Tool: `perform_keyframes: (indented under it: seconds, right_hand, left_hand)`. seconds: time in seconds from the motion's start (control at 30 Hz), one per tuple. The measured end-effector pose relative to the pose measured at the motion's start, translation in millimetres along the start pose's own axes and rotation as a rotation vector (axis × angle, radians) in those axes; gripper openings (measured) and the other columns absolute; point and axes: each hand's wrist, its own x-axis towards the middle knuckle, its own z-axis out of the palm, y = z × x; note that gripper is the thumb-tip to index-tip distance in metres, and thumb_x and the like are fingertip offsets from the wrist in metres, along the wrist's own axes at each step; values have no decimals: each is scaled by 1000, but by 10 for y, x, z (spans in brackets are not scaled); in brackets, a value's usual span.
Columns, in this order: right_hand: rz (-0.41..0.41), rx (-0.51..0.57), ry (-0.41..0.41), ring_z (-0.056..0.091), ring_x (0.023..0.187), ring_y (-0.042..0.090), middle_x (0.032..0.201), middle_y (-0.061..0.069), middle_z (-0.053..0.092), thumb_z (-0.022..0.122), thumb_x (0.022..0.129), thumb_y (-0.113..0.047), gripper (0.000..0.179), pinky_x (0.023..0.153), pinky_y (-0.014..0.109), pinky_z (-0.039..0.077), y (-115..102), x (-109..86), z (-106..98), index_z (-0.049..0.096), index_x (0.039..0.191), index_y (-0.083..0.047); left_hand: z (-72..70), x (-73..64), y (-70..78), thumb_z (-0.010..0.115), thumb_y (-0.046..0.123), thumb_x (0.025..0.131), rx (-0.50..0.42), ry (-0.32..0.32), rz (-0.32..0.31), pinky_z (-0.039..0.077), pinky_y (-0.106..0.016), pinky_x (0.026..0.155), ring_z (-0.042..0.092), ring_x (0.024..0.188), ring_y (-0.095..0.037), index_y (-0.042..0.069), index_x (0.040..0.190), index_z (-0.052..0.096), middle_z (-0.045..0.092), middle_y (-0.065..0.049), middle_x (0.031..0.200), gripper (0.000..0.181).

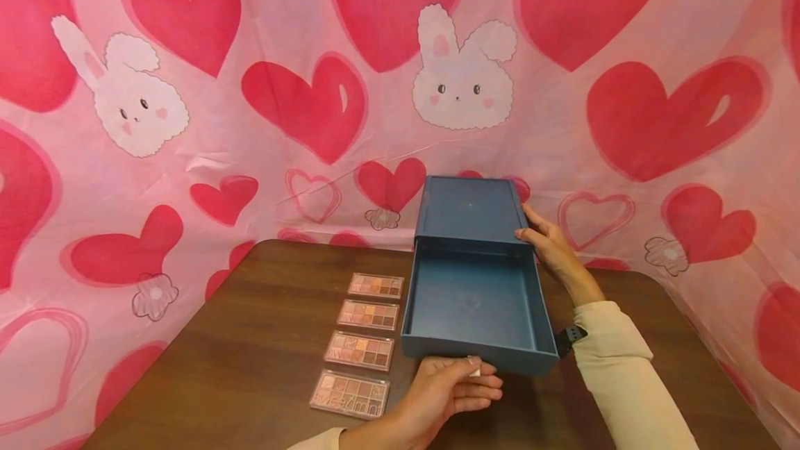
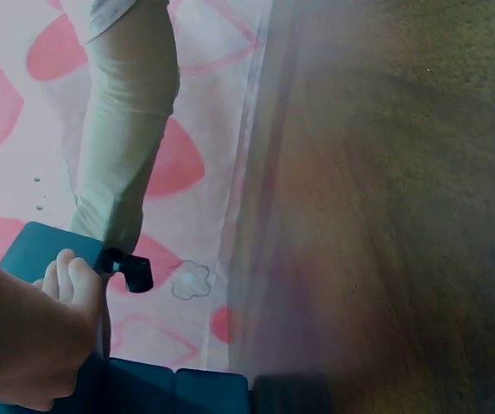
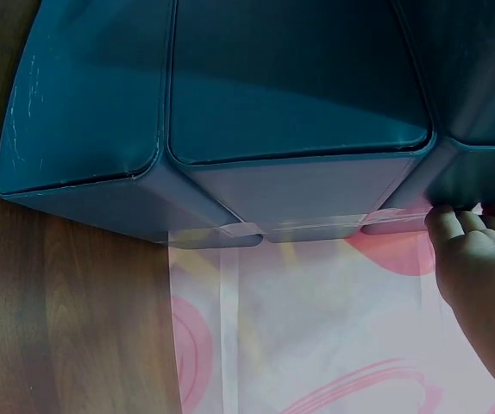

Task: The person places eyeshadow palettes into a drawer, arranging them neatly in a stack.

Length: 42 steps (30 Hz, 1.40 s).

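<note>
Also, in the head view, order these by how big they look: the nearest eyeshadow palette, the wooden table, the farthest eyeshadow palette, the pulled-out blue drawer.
1. Wooden table
2. Pulled-out blue drawer
3. Nearest eyeshadow palette and farthest eyeshadow palette, unranked: the nearer looks larger, but closeness to the camera makes that unsure.

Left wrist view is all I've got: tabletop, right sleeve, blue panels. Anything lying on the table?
Observer: Yes, head view shows four palettes in a row, beside the blue cabinet.
Operator: Right hand, what's it on? My view doesn't show.
Observer: It grips the cabinet's right side, thumb over the top edge.
Operator: Cabinet open or closed?
Observer: Open. The top drawer is pulled out toward the wearer, with its inside floor showing.
</note>
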Motion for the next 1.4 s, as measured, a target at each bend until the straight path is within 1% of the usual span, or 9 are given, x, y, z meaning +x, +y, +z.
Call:
perform_keyframes:
  seconds: [0.13, 0.27, 0.43, 0.63, 0.73, 0.9, 1.13, 1.27, 1.4]
  right_hand:
    - [1, 8, 2, 29, 150, 28, 172, 18, 7, 47, 96, -6, 76, 104, 8, 43, 15, 3, 7, 7, 161, -1]
    - [-6, 7, 2, 31, 148, 28, 171, 19, 8, 48, 96, -6, 76, 100, 5, 43, 15, 8, 10, 8, 161, -1]
    - [7, 2, 10, 35, 144, 22, 171, 17, 9, 48, 97, -8, 76, 101, 6, 42, 6, 0, 3, 9, 162, -3]
    - [-7, 9, 6, 46, 126, 1, 170, 22, 10, 46, 98, -7, 74, 94, 4, 45, 25, -12, -1, 8, 162, -3]
    - [-20, 9, 3, 46, 126, 2, 169, 24, 11, 45, 98, -6, 73, 94, 4, 46, 35, -15, 2, 8, 162, -3]
    - [-39, -46, 1, 37, 144, 21, 170, 20, 12, 46, 99, -8, 72, 97, 3, 42, 37, -8, -1, 11, 162, -4]
    - [-29, 34, -8, 42, 134, 10, 170, 22, 9, 45, 98, -5, 74, 95, 5, 47, 31, -1, 5, 6, 162, -3]
    - [-11, 26, 1, 37, 140, 17, 171, 20, 7, 46, 98, -6, 75, 96, 5, 45, 28, 0, 3, 6, 162, -3]
    - [2, 5, 4, 29, 148, 30, 171, 17, 9, 47, 97, -8, 75, 105, 9, 42, 25, -3, 2, 8, 162, -4]
  left_hand:
    - [-44, -11, 17, 50, 37, 105, 74, -72, -37, 61, -29, 83, 77, 100, -31, -13, 125, 63, 70, -32, 119, 55]
    - [-127, -85, 61, 41, 44, 107, 264, -276, -127, 61, -26, 81, 74, 102, -39, -9, 130, 63, 65, -38, 122, 61]
    - [-200, -206, 159, 46, 33, 107, 395, -536, -155, 53, -12, 80, 65, 88, 6, -7, 136, 59, 58, -43, 128, 51]
    - [-231, -336, 394, 52, 27, 105, 323, -643, -39, 56, -20, 92, 67, 99, 5, -6, 138, 56, 55, -44, 131, 47]
    - [-256, -362, 558, 55, 17, 104, 359, -668, 172, 57, -25, 95, 71, 104, -3, -9, 135, 57, 60, -42, 124, 40]
    - [-318, -390, 834, 62, 5, 97, 660, -566, 620, 59, -29, 92, 74, 104, -11, -3, 126, 65, 74, -24, 110, 30]
    - [-473, -315, 1098, 70, 14, 93, 1038, -319, 1180, 58, -24, 90, 74, 97, -15, 4, 116, 72, 77, -9, 105, 25]
    - [-676, -185, 1217, 69, 20, 94, 1070, -165, 1296, 58, -27, 91, 74, 97, -20, 2, 111, 73, 77, -11, 102, 25]
    - [-984, -30, 1290, 74, 8, 85, 1046, -16, 1231, 56, -23, 95, 72, 100, -23, -1, 110, 73, 76, -16, 104, 26]
